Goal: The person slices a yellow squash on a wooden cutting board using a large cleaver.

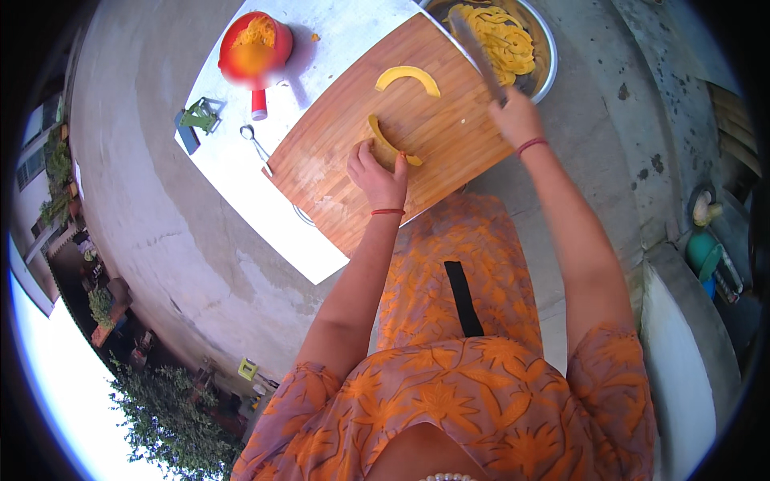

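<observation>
A curved yellow slice, apparently pumpkin (384,137), lies on the wooden cutting board (325,138). My left hand (380,177) grips it near its lower end, with the thumb against the slice. In my right hand (517,117) is a kitchen knife (479,55), somewhat blurred, its blade pointing away over the near side of a metal basin (551,57). Thin yellow strips (502,39) are heaped in that basin. Farther up the board rests a second curved slice (410,72), apart from both hands.
The board lies on a white table (240,174). Upon the table stand a red handled bowl (284,45) of orange shreds, a green stand (200,115) beside a dark flat block (187,133), and a small metal utensil (255,143). A low wall (680,337) runs at the right.
</observation>
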The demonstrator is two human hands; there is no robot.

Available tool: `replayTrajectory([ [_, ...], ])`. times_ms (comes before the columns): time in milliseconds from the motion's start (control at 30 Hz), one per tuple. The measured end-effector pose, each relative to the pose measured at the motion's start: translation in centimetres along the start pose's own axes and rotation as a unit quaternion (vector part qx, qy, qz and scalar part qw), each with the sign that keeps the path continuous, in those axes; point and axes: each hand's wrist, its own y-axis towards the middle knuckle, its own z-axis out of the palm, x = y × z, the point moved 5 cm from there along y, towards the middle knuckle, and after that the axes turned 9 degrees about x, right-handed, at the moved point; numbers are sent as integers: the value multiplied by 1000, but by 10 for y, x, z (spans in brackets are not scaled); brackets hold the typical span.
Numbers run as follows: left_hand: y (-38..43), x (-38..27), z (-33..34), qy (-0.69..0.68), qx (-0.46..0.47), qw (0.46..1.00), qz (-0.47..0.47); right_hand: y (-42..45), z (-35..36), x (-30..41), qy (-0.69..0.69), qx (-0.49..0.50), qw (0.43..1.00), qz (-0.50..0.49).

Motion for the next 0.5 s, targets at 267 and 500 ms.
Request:
replayTrajectory([
  [267, 22, 7, 17, 94, 61, 974, -196, -15, 63, 40, 121, 192, 974, -19],
  [500, 44, -9, 13, 116, 110, 939, -305, 26, -5, -31, 91, 49, 994, 34],
])
